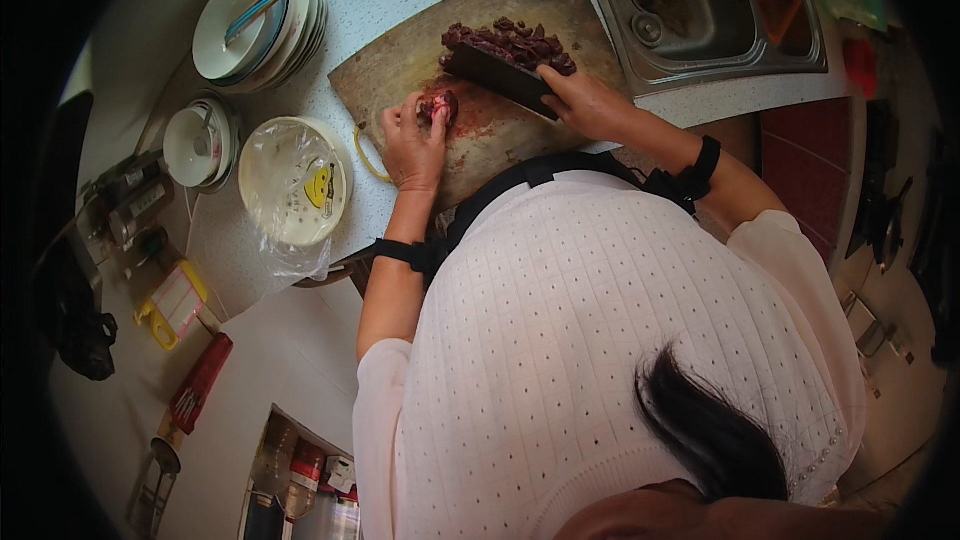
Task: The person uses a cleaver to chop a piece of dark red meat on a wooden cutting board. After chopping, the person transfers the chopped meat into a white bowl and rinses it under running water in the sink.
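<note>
A worn cutting board lies on the counter before me. On its left part, my left hand grips a small piece of dark red meat between thumb and fingers. My right hand is shut on a cleaver, whose dark, broad blade points left and sits just below a heap of cut dark red meat. Reddish juice stains the board between the held piece and the blade. My fingers hide the cleaver's handle.
Left of the board stand a round tub with a clear plastic bag, small stacked bowls and stacked plates with chopsticks on top. A steel sink adjoins the board's right side. A yellow loop touches the board's left edge.
</note>
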`<state>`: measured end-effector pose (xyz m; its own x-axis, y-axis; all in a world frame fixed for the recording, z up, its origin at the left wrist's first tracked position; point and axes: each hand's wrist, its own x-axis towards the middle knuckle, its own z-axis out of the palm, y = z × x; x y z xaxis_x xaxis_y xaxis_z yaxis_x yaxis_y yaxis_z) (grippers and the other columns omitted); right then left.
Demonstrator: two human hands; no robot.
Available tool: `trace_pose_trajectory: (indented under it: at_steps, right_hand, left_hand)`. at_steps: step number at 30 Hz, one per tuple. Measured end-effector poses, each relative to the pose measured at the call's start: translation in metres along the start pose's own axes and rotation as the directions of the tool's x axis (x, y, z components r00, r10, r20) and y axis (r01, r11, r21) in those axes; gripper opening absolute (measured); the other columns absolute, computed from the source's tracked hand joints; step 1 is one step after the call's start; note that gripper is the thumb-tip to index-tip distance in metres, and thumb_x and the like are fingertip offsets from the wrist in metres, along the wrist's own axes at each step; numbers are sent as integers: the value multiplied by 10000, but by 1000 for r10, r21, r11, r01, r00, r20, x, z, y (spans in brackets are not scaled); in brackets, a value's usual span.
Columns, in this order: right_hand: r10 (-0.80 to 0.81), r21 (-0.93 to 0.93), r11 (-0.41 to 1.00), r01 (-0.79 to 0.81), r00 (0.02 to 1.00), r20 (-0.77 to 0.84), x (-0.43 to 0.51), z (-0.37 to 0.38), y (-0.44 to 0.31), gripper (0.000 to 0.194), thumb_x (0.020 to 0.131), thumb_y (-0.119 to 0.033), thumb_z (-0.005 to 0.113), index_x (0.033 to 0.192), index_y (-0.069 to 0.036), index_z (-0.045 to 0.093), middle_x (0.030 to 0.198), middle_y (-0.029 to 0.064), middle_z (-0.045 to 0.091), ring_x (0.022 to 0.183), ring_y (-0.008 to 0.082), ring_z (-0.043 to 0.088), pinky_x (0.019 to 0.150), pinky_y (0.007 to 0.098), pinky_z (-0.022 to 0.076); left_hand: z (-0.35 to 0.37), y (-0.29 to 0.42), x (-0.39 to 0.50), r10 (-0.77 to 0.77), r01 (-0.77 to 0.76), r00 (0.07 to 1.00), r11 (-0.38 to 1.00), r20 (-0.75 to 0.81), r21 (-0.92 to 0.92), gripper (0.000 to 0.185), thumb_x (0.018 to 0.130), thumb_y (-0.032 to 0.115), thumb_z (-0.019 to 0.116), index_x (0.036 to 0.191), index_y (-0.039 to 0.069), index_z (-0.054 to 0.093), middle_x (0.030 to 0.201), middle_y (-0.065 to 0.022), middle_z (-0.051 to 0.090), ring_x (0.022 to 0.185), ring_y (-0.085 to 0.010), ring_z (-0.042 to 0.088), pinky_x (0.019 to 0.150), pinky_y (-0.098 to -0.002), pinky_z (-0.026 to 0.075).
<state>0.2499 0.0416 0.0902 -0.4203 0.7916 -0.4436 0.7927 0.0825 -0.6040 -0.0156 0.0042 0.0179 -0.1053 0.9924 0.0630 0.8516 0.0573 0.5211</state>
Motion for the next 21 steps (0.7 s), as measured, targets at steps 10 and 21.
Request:
trace_pose_trajectory:
  at_steps: [10,21]
  right_hand:
    - [15,1,1000,-15,1000,3,-1,1,-3,244,918,-147,517,1133,-67,433,871,244,646,852,451,607,723,526,458]
    - [-42,-138,990,39,999,-18,-2,-3,-10,278,845,-71,546,1097,-76,428,780,223,640,775,437,623,655,516,476]
  left_hand:
    - [4,-17,6,482,-470,872,874,89,-126,412,767,237,745,1126,99,597,1140,-95,569,1047,-321,542,880,-418,459]
    - [7,-12,3,500,-506,860,861,-99,-51,321,770,215,750,1033,71,636,1068,-101,590,975,-310,569,861,-398,473]
